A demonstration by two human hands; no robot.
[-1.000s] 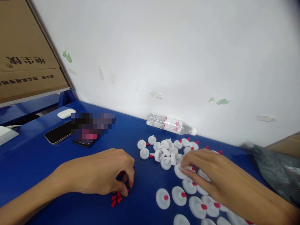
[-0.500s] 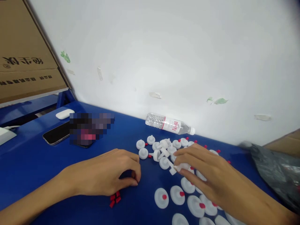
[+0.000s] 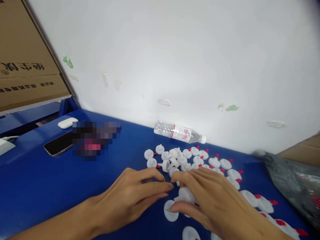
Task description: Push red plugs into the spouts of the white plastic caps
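Note:
My right hand point(image 3: 207, 196) is closed around a white nozzle cap point(image 3: 185, 196), a round lid whose narrow spout points left. Just beside that spout, the fingers of my left hand point(image 3: 140, 191) are pinched together. A sliver of red shows at their tips, apparently a small red tip cap point(image 3: 166, 192), mostly hidden. Under and around my right hand lie several white nozzle caps with red tips point(image 3: 225, 163). Beyond my fingertips sits a cluster of white nozzle caps without red tips point(image 3: 151, 163).
A clear water bottle point(image 3: 178, 132) lies on its side against the white wall point(image 3: 175, 60). Left on the blue table point(image 3: 120, 153) are a phone point(image 3: 58, 144) and a white case point(image 3: 68, 123). A dark plastic bag point(image 3: 287, 180) is at the right; a cardboard box point(image 3: 30, 73) stands at the left.
My left hand has moved right from beside the loose red tip caps to the nozzle cap. My right hand has come left and lower with the nozzle cap, turning its spout leftward.

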